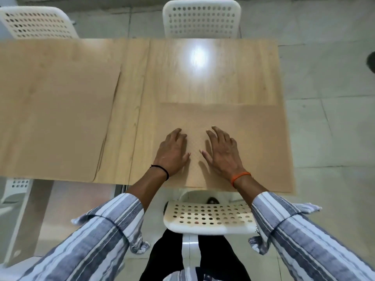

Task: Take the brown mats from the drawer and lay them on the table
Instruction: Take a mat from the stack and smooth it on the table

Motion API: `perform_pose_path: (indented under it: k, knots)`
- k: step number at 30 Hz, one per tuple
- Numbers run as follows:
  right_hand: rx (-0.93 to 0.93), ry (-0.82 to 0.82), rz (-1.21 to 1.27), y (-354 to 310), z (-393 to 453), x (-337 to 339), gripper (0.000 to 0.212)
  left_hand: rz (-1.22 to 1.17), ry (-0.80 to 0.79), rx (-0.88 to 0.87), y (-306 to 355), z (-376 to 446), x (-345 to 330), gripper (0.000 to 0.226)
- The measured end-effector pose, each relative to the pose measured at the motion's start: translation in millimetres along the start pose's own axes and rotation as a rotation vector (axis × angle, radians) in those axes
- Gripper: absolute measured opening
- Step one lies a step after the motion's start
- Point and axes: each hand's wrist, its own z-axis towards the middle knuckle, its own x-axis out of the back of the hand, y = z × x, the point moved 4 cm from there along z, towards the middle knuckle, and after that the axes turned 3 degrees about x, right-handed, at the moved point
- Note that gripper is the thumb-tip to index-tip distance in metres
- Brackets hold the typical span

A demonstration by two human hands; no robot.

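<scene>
Here, line by line:
Left hand (pixel 172 152): palm down and flat on the near mat (pixel 253 147), fingers spread and nearly straight, thumb angled inward toward the other hand; a black band circles the wrist.
Right hand (pixel 222 152): likewise flat on the same mat, fingers fanned forward, thumb pointing inward; an orange band sits on the wrist.
Arms: both reach forward from striped sleeves, forearms converging so the hands lie close together, not touching.
Near mat: brown, flat on the table (pixel 203 78) at its near right corner, its front edge along the table's edge.
Second mat (pixel 56 110): brown, flat on the table's left part, well apart from the hands.
Chairs: a white perforated chair (pixel 209 218) stands just below the hands; two more stand at the far side.
</scene>
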Motion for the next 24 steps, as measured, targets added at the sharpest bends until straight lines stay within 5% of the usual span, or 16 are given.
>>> perform_pose_path:
  k: [10, 16, 19, 24]
  knots:
    - [0.138, -0.106, 0.078, -42, 101, -19, 0.055, 0.095, -0.048, 0.051, -24, 42, 22, 0.088]
    - [0.011, -0.011, 0.105, 3, 86, -22, 0.058, 0.175, -0.229, 0.055, -27, 64, 26, 0.121]
    - [-0.138, 0.053, 0.075, 46, 64, -15, 0.059, 0.182, -0.294, 0.034, -17, 76, 26, 0.108]
    - [-0.283, 0.087, 0.048, 101, 34, -4, 0.062, 0.063, -0.055, -0.05, 43, 95, 16, 0.077]
